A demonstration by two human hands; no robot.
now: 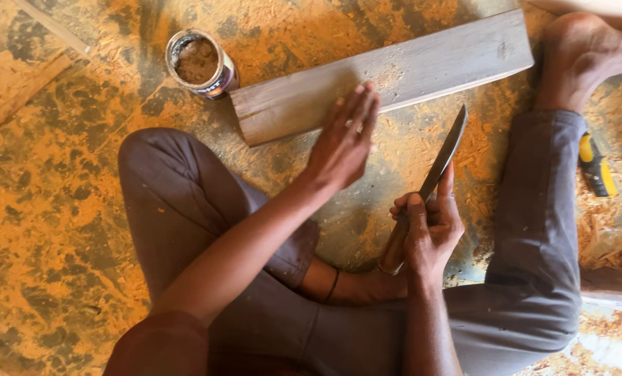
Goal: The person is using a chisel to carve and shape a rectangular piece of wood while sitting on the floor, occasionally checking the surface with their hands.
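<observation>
The left hand (344, 136) lies flat and unclenched, fingers together and stretched forward, its fingertips resting on the near edge of a grey wooden plank (387, 73); it grips nothing, and the flat press looks meant to steady the board against the ground. The right hand (429, 230) is clenched around the wooden handle of a long knife (442, 157), thumb laid along the grip, with the dark blade pointing up and away toward the plank's lower edge, its tip near the board but seemingly not touching it. Held so, with the blade angled toward the wood, the knife seems kept ready close to the spot the other hand steadies. The plank lies slantwise on the floor in front of the person, its left end nearer and lower in view, its right end running up toward a bare foot (579, 56) at the top right, which lies just beside that end. The person sits on the ground with legs in grey trousers (186, 202) bent to either side, so the work sits between the knees within easy reach. Just beyond the plank's left end stands an open round tin (200, 64) with brownish, dusty contents. A yellow-and-black tool handle (595, 166) shows by the right leg. Orange sawdust and shavings (40, 209) cover the floor all round.
</observation>
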